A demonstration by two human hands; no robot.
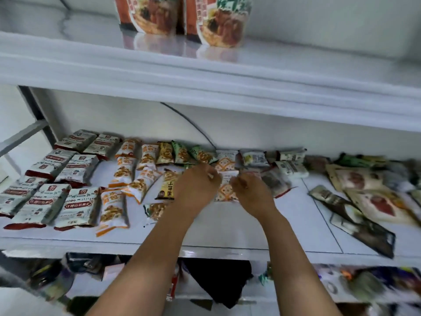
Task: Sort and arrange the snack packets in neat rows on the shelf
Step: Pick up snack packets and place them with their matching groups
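Both my hands reach over the middle of the white shelf. My left hand and my right hand pinch the two side edges of a white packet with an orange lattice print. A second lattice packet lies just behind it. Left of my hands lie rows of white-and-red packets, orange-and-white nut packets, and yellow and green packets. A green-edged nut packet lies partly under my left forearm.
Small pale packets and a dark one sit right of my hands. Large flat pouches lie jumbled at the right end. Two tall orange bags stand on the upper shelf. More goods crowd the shelf below.
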